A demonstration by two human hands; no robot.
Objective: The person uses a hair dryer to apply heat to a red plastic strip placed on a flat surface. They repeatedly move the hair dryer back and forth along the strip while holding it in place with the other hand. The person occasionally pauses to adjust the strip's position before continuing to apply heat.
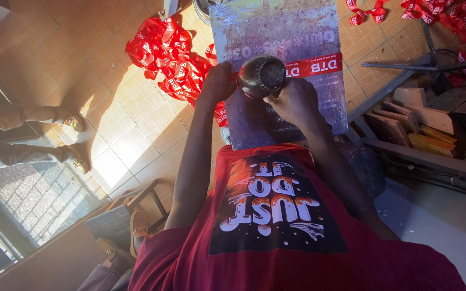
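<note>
Right hand [292, 99] grip wraps dryer [261, 75]; left hand [218, 81] grip closed, pinning red strap [314, 66] to worktop [276, 32]. Strap pile [165, 54] on floor beside.

Single view only: head-worn camera, looking steeply down wearer's own front. Dark red printed T-shirt [276, 215] fills lower centre of frame, very close to lens. Both forearms run from lower frame up toward upper centre, ending at grey stained flat work board [276, 32] near top edge. Tan tiled floor [120, 124] spreads across upper left, farther below. Stacked wooden offcuts [413, 121] at right edge. No second view, so no shared area.
</note>
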